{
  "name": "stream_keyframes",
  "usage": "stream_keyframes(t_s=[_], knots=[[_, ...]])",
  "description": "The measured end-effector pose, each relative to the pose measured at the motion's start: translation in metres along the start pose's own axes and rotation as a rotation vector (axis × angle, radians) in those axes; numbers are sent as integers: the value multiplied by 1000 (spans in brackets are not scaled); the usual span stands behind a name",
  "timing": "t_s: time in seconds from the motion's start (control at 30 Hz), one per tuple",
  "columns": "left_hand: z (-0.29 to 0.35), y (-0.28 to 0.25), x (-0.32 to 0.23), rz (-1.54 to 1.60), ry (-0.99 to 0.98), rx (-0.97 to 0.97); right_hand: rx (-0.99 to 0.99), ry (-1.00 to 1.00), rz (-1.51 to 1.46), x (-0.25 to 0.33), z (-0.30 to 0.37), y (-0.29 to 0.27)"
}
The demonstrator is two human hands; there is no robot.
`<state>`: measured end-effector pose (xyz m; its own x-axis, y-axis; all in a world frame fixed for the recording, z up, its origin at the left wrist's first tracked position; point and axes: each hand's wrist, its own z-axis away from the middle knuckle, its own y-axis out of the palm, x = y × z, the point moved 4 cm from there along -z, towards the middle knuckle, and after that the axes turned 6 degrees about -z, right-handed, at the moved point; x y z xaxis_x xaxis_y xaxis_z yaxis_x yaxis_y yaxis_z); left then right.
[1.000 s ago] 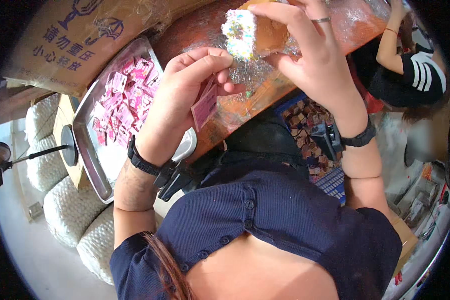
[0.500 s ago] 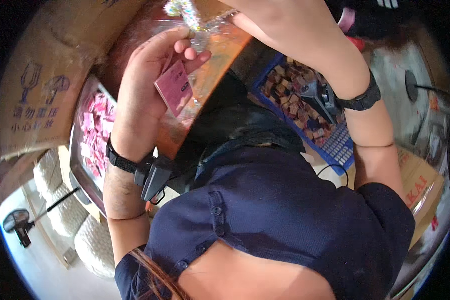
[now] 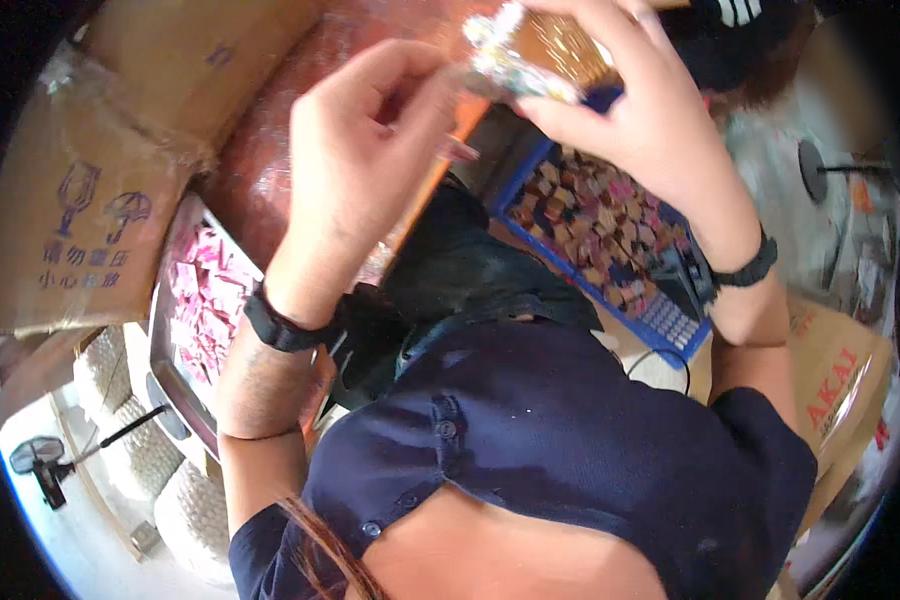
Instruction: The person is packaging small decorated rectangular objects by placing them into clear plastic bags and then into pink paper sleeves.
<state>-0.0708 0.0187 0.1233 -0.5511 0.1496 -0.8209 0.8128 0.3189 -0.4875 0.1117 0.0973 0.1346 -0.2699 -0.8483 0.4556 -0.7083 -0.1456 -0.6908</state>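
My right hand is closed around a shiny gold piece with a ridged surface at the top of the view. A crinkled, glittering iridescent strip lies against its left side. My left hand reaches that strip with thumb and fingers pinched at its lower left end. Below those fingers shows a small edge of a pink tag; the rest of it is hidden behind the hand. Both hands are above the near edge of a reddish-orange table.
A metal tray of pink tags stands at the left, beside a large cardboard box. At the right is a blue basket full of small brown and pink pieces. Another carton and a small fan stand farther out.
The gold piece has come into view in my right hand. My left hand has moved right and turned over, so the pink tag is now mostly hidden.
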Motion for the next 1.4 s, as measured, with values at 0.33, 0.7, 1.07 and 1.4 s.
stream_keyframes(t_s=[0.33,0.7,1.07,1.4], knots=[[27,-58,-40,-437,319,-83,175,117,-757,14,-18,39],[66,-105,-41,-652,514,-256,186,202,-859,69,-43,73],[107,-140,15,-299,36,-244,128,-217,-134,134,-69,98],[127,-163,24,-39,-31,-139,437,-161,-268,147,-79,119]])
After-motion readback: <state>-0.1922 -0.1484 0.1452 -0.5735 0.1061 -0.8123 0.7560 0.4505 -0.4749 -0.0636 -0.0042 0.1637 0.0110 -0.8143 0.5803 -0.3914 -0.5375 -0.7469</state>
